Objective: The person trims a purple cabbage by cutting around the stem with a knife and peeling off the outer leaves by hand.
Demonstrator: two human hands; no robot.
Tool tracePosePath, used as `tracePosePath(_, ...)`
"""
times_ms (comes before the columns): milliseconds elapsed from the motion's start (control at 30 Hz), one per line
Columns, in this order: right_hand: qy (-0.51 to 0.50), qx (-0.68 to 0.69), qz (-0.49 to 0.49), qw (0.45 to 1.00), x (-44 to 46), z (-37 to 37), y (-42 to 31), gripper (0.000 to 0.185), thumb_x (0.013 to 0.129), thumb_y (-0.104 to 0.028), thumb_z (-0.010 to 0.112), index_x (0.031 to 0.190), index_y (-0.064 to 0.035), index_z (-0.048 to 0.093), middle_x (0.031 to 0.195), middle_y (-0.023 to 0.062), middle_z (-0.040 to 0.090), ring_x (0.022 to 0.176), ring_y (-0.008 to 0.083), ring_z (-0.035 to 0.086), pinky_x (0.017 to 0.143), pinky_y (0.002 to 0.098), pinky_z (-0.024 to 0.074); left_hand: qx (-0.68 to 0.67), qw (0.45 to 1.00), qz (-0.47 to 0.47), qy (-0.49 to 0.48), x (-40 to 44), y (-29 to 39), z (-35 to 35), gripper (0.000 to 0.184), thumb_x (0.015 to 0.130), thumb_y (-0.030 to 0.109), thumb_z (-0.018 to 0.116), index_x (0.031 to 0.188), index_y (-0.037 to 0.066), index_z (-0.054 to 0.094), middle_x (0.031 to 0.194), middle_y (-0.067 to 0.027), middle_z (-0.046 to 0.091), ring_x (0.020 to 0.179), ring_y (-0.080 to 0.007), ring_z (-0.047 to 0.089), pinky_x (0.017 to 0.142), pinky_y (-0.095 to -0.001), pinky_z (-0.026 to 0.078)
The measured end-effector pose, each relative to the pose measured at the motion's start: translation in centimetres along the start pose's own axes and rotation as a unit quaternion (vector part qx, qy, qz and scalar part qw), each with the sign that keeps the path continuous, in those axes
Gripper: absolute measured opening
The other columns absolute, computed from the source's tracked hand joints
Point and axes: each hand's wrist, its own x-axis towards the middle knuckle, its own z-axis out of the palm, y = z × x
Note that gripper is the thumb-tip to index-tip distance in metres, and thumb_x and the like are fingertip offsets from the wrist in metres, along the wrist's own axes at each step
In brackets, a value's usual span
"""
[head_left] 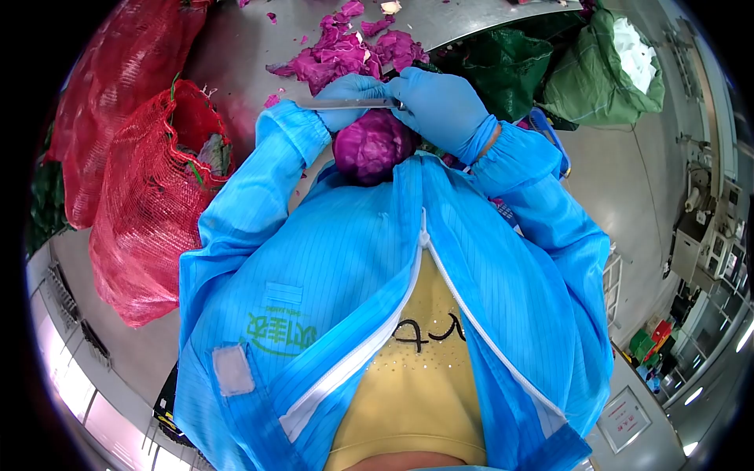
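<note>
A round red cabbage (375,147) sits at the table's near edge, close against my body. My left hand (349,96), in a blue glove, holds the far left side of the cabbage with curled fingers, partly hidden behind a blade. In my right hand (446,108), also gloved in blue, is a knife (345,104). Its blade points left across the far side of the cabbage, over the left hand; the handle is mostly hidden in my grip. Just beyond both hands lies a pile of loose purple cabbage leaves (338,56).
A metal table (236,47) extends ahead, scattered with leaf scraps. Red mesh sacks (149,212) stand on the left, one open with a cabbage inside. Back right are a dark green bag (506,67) and a lighter green sack (589,78) with white material on top.
</note>
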Motion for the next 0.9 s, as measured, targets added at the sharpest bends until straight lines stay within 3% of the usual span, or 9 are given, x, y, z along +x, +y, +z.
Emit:
tracePosePath(67,-0.012,-0.017,-0.009,1.000,0.1,0.0,-0.1,0.015,0.085,-0.019,0.058,0.097,-0.0103,0.062,0.087,0.0100,0.059,0.077,0.0285,0.062,0.064,0.0386,0.0517,-0.049,0.999,-0.019,0.001,-0.1,0.3,0.1,0.022,0.093,0.005,0.046,0.106,0.001,0.063,0.099,-0.0086,0.066,0.094,-0.0167,0.060,0.090,-0.0296,0.047)
tracePosePath(267,-0.026,0.026,0.022,0.999,0.3,-0.5,-0.4,0.017,0.083,-0.017,0.058,0.097,-0.0095,0.062,0.086,0.0118,0.059,0.079,0.0290,0.063,0.066,0.0379,0.0517,0.052,0.999,0.005,0.004,-0.6,0.3,-0.3,0.023,0.093,0.007,0.048,0.108,0.001,0.063,0.102,-0.0079,0.065,0.095,-0.0160,0.060,0.090,-0.0299,0.046)
tracePosePath(367,-0.015,0.075,0.036,0.996,-0.3,0.2,0.8,0.018,0.081,-0.018,0.059,0.095,-0.0084,0.061,0.085,0.0121,0.059,0.077,0.0288,0.063,0.067,0.0375,0.0514,-0.069,0.996,0.042,0.031,-1.3,0.8,-0.1,0.025,0.091,0.009,0.052,0.112,0.000,0.063,0.103,-0.0075,0.066,0.095,-0.0153,0.060,0.090,-0.0282,0.046)
tracePosePath(433,0.011,0.184,0.060,0.981,-0.5,0.6,1.1,0.017,0.080,-0.020,0.061,0.092,-0.0076,0.061,0.083,0.0120,0.060,0.075,0.0287,0.063,0.067,0.0380,0.0508,-0.204,0.977,-0.063,0.025,-1.8,1.5,0.2,0.028,0.090,0.010,0.056,0.115,0.000,0.063,0.106,-0.0083,0.066,0.096,-0.0151,0.060,0.091,-0.0268,0.045)
tracePosePath(500,0.031,0.206,0.064,0.976,-0.7,1.1,1.3,0.017,0.080,-0.020,0.062,0.091,-0.0074,0.061,0.083,0.0117,0.060,0.074,0.0284,0.062,0.067,0.0380,0.0504,-0.204,0.979,-0.013,-0.003,-1.6,1.7,0.0,0.029,0.090,0.012,0.059,0.116,0.000,0.063,0.108,-0.0090,0.066,0.098,-0.0151,0.060,0.091,-0.0261,0.045)
tracePosePath(600,0.056,0.219,0.071,0.972,-0.9,1.4,1.3,0.017,0.081,-0.020,0.062,0.091,-0.0069,0.062,0.083,0.0112,0.061,0.074,0.0279,0.062,0.066,0.0377,0.0500,-0.176,0.984,-0.006,-0.011,-1.3,1.2,-0.3,0.030,0.090,0.015,0.061,0.117,0.003,0.063,0.107,-0.0091,0.067,0.097,-0.0149,0.062,0.089,-0.0255,0.047)
tracePosePath(700,0.049,0.192,0.074,0.977,-0.9,0.6,0.7,0.017,0.082,-0.021,0.062,0.092,-0.0072,0.062,0.083,0.0103,0.061,0.074,0.0271,0.062,0.065,0.0370,0.0500,-0.177,0.984,0.000,-0.008,-1.8,2.4,-0.2,0.031,0.091,0.016,0.059,0.117,-0.001,0.062,0.110,-0.0094,0.066,0.100,-0.0160,0.060,0.092,-0.0272,0.046)
tracePosePath(800,0.044,0.181,0.052,0.981,-0.9,0.3,0.8,0.017,0.083,-0.023,0.063,0.092,-0.0084,0.062,0.085,0.0083,0.061,0.075,0.0261,0.062,0.065,0.0361,0.0500,-0.110,0.994,-0.021,0.012,-2.2,3.0,-0.4,0.032,0.092,0.017,0.058,0.118,0.000,0.060,0.112,-0.0097,0.065,0.102,-0.0165,0.060,0.092,-0.0282,0.047)
tracePosePath(900,0.033,0.149,0.012,0.988,-0.8,-0.1,1.0,0.017,0.085,-0.025,0.063,0.093,-0.0099,0.062,0.087,0.0062,0.060,0.075,0.0250,0.062,0.064,0.0350,0.0505,0.008,0.999,0.045,0.014,-1.7,1.0,-0.7,0.030,0.094,0.019,0.056,0.117,0.000,0.060,0.111,-0.0099,0.064,0.102,-0.0165,0.059,0.091,-0.0293,0.047)
